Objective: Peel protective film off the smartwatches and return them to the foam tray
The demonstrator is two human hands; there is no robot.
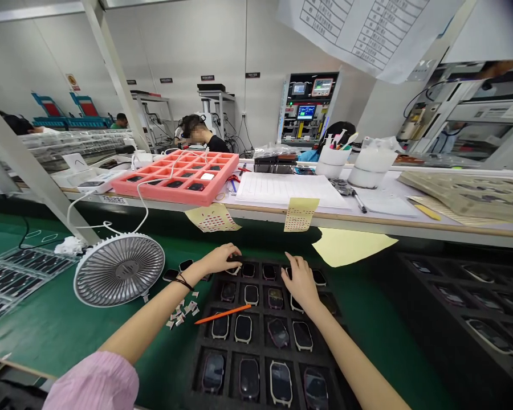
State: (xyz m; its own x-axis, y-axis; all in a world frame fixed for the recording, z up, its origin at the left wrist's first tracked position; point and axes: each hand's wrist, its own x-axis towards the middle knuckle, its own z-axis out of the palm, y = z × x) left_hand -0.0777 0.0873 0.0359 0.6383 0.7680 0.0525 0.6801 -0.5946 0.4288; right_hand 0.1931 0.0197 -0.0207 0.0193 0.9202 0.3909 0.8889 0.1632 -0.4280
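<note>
A black foam tray (235,361) lies on the green bench top, its cells holding rows of rectangular smartwatch cases. My left hand (217,260) is at the tray's far left corner, fingers bent and thumb close to a pale-framed watch case (234,270). What sits between those fingertips is not clear. Over the far right cells, my right hand (301,282) reaches with its fingers apart and index finger stretched forward; it partly hides a watch case (297,303). An orange stick-like tool (223,314) lies slantwise across the tray's left edge.
A white fan (119,269) stands left, near several small pale pieces (183,310) and loose watch cases (171,275). Another black tray (474,307) is at right. The shelf ahead carries a pink foam tray (209,196), papers (288,189) and a tan tray (470,193).
</note>
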